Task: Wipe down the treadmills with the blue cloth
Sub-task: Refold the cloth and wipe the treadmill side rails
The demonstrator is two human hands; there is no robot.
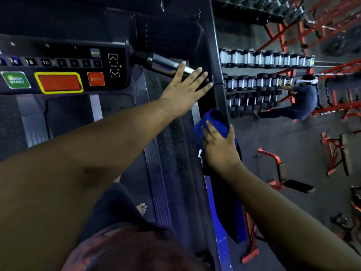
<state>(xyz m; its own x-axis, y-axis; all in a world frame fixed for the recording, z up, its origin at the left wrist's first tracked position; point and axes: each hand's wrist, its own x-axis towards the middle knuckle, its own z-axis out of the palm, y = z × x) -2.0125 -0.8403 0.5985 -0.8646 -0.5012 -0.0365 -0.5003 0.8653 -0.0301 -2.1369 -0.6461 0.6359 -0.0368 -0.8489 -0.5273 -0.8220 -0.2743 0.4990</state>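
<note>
I stand on a treadmill whose console (64,75) fills the upper left, with green, red and orange buttons. My left hand (185,89) reaches across with straight fingers and rests on the silver grip bar (166,64) where it meets the right handrail (217,75). Lower on that same black rail, my right hand (218,145) presses the blue cloth (210,122) around the rail, fingers curled over it. The belt (172,153) runs below between my arms.
To the right of the treadmill, a dumbbell rack (263,79) stands on the dark gym floor. A person (297,102) crouches beside it. Red benches and frames (336,153) are scattered at far right. My bare foot (141,208) is on the deck.
</note>
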